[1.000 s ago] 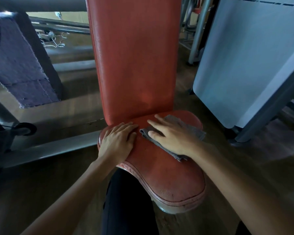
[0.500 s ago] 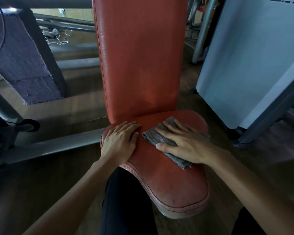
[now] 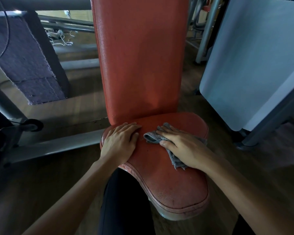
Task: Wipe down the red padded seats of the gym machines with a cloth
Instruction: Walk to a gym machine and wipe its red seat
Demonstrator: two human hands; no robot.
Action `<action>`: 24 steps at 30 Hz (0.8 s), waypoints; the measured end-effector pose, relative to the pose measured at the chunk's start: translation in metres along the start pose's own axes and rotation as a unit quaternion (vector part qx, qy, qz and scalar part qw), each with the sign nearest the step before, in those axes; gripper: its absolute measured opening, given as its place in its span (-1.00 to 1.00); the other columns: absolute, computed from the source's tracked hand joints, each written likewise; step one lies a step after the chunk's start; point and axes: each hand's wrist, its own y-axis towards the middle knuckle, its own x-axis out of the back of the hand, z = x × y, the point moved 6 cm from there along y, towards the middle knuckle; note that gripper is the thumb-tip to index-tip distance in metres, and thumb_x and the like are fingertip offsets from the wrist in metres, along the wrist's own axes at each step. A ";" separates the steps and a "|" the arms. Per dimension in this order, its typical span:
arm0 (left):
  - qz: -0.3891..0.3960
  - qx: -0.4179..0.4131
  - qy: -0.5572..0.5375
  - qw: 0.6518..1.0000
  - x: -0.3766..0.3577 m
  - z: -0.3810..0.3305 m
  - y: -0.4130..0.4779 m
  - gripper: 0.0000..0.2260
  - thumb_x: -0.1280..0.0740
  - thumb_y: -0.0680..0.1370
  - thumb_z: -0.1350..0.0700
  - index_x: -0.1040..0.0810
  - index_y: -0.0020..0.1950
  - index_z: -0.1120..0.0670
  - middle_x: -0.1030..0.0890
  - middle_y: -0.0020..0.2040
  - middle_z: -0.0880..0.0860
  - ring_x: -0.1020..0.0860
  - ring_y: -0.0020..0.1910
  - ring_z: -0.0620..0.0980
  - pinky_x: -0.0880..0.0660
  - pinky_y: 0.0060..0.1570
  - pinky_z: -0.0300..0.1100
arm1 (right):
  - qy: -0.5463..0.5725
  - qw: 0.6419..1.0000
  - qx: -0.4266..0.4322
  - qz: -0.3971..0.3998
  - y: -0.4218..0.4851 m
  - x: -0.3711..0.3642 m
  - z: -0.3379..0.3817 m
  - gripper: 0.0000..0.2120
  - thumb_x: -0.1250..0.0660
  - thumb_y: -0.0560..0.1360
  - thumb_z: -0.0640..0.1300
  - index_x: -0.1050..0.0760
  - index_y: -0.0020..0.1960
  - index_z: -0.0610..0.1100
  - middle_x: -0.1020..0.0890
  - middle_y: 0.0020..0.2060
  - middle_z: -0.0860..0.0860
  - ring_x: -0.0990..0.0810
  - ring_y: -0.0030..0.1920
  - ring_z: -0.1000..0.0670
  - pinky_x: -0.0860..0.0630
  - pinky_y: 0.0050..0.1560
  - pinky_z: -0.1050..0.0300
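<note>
Head view.
- Seat: red, padded. Long axis runs from the backrest toward the wearer, front end nearest.
- Cloth: grey, crumpled, on the seat's rear half, lying diagonally.
- Right hand: fingers straight, pressed flat on the cloth.
- Left hand: flat, fingers together, on the seat's left rear.
- Risk: the bunched cloth may slip from under the palm, and the patch beneath the left hand is likely to be missed.

floor: dark wood | grey panel right | grey frame bar left
</note>
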 end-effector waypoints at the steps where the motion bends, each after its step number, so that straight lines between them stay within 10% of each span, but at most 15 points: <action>1: 0.000 0.002 0.000 1.000 0.000 0.000 0.000 -0.66 -0.13 0.67 -0.08 -0.39 0.44 -0.21 -0.40 0.46 -0.21 -0.25 0.51 -0.12 -0.13 0.49 -0.07 | 0.010 1.000 0.001 -0.014 0.000 0.001 0.000 -0.54 -0.07 0.68 0.06 -0.19 0.57 0.08 -0.13 0.57 0.17 0.06 0.55 0.25 0.10 0.51 0.24; 13: 0.061 0.068 -0.047 0.995 0.025 -0.019 -0.014 -0.64 -0.24 0.61 0.14 -0.47 0.42 0.03 -0.47 0.43 0.01 -0.35 0.46 0.03 -0.21 0.48 -0.06 | 0.086 0.994 -0.069 -0.023 0.004 0.011 0.003 -0.54 -0.15 0.67 -0.06 -0.23 0.55 -0.07 -0.21 0.57 0.00 -0.08 0.58 0.07 0.00 0.56 0.13; 24: 0.071 0.188 -0.076 0.977 0.215 -0.107 -0.139 -0.63 -0.27 0.58 0.14 -0.49 0.39 -0.05 -0.56 0.31 0.02 -0.48 0.29 0.06 -0.44 0.23 -0.01 | 0.157 0.985 -0.056 0.036 -0.116 0.115 0.142 -0.56 -0.21 0.65 -0.08 -0.31 0.52 -0.08 -0.27 0.54 -0.01 -0.16 0.56 0.06 -0.07 0.57 0.09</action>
